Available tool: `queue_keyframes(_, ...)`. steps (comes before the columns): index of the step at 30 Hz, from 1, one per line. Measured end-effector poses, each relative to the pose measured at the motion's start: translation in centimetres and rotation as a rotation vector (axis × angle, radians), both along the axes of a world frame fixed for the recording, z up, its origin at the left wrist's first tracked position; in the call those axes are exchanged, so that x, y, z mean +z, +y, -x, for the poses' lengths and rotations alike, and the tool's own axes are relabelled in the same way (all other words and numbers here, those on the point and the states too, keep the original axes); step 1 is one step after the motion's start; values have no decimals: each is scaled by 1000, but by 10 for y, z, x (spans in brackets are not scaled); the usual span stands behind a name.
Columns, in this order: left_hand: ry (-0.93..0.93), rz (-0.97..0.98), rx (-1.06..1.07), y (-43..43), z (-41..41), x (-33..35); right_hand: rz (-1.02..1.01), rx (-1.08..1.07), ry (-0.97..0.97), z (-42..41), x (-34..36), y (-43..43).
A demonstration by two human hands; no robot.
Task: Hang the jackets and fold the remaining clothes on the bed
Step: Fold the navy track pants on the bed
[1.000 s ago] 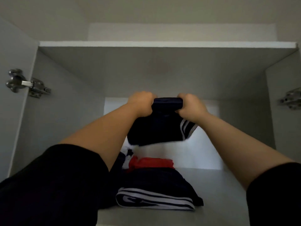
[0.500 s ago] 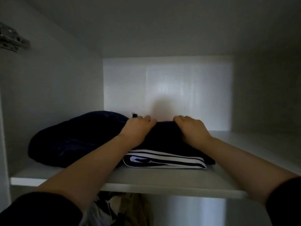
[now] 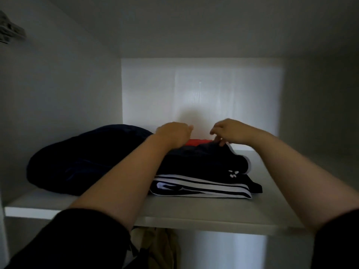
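A folded dark navy garment [image 3: 204, 162] with a small white logo lies on top of a stack on the white wardrobe shelf [image 3: 194, 212]. Under it is a folded navy piece with white stripes [image 3: 200, 188], and behind it a red garment [image 3: 198, 142] shows. My right hand [image 3: 231, 132] pinches the far right corner of the top garment, which peaks up at my fingertips. Hovering over the stack's far left edge, my left hand [image 3: 172, 134] has relaxed fingers and holds nothing that I can see.
A rumpled dark navy bundle [image 3: 83, 162] fills the left of the shelf, touching the stack. A metal door hinge [image 3: 9, 32] sits high on the left wall. Olive clothes [image 3: 159, 247] hang below the shelf. Bare shelf lies right of the stack.
The garment I carried in both hands now lies on the stack. Both hands have lifted off its top, and the right now pinches the back corner. The red garment shows again.
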State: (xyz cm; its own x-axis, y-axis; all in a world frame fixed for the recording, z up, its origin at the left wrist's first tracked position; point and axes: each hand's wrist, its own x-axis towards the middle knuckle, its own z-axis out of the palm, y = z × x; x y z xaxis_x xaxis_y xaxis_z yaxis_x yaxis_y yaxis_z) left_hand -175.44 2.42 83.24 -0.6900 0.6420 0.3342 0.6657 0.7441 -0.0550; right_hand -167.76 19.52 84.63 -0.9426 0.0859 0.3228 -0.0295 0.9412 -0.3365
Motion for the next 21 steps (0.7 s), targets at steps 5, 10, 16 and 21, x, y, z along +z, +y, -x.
queue_keyframes(5, -402, -44, 42, 20, 18, -56, -70, -207, -208, 46, -64, -5)
queue_keyframes(10, -474, -63, 142, 21, 32, -64, 104, -286, -253, 42, -74, 3)
queue_keyframes(16, -162, -152, 54, 11, 0, -74, 202, -370, 66, 11, -93, -7)
queue_keyframes(21, -35, -115, -18, -5, -53, -90, 75, -376, 22, -43, -105, -22)
